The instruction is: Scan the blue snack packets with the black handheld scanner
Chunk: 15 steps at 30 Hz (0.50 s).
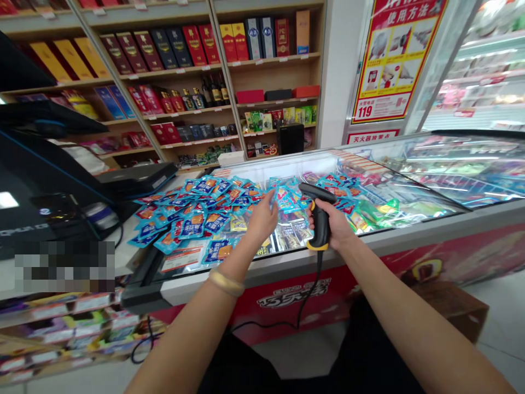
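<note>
My left hand (pixel 263 220) is over the chest freezer's glass top, with thumb and fingers closed on a light-blue edge that looks like a small snack packet (pixel 283 198); blur and the fingers hide part of it. Wrapped round the handle of a black and yellow barcode scanner (pixel 320 221) is my right hand (pixel 337 221). The scanner's head points left, towards my left hand, and its cable hangs down the freezer front. A heap of blue snack packets (pixel 192 223) spreads over the glass to the left. More blue packets (pixel 338 183) lie behind the scanner.
The chest freezer (pixel 258 272) stands in front of me, with wrapped goods under its glass. A counter with a dark checkout machine (pixel 36 186) adjoins on the left. Shelves of boxes and bottles (pixel 176 71) line the back. A brown box (pixel 455 312) sits on the floor at right.
</note>
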Each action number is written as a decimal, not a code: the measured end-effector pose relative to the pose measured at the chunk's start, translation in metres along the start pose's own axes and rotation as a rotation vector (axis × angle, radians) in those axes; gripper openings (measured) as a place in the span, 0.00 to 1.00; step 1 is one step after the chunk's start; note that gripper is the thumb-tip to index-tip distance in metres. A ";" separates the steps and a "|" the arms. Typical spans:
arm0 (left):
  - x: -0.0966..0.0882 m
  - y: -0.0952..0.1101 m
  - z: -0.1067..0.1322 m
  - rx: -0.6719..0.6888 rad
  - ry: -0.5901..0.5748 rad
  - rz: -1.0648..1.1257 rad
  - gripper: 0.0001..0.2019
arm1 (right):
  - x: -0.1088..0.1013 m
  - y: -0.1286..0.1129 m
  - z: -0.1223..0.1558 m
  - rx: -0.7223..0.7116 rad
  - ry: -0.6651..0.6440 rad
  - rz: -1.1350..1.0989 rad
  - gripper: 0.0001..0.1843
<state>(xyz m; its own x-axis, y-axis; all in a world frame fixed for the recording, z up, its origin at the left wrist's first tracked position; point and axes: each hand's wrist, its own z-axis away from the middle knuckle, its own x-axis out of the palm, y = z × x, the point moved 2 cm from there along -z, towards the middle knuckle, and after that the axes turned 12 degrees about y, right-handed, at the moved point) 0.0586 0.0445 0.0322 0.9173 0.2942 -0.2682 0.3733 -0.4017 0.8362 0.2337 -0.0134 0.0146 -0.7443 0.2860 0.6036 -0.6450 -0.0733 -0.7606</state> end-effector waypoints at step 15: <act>0.123 0.017 0.002 0.235 -0.563 -0.485 0.51 | -0.066 -0.047 -0.031 -0.139 0.313 -0.046 0.09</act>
<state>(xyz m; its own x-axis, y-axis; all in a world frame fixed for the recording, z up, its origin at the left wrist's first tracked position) 0.1775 0.0724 0.0124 0.5530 0.0246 -0.8328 0.7124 -0.5321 0.4574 0.3181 0.0011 0.0031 -0.6118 0.5666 0.5520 -0.6312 0.0710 -0.7723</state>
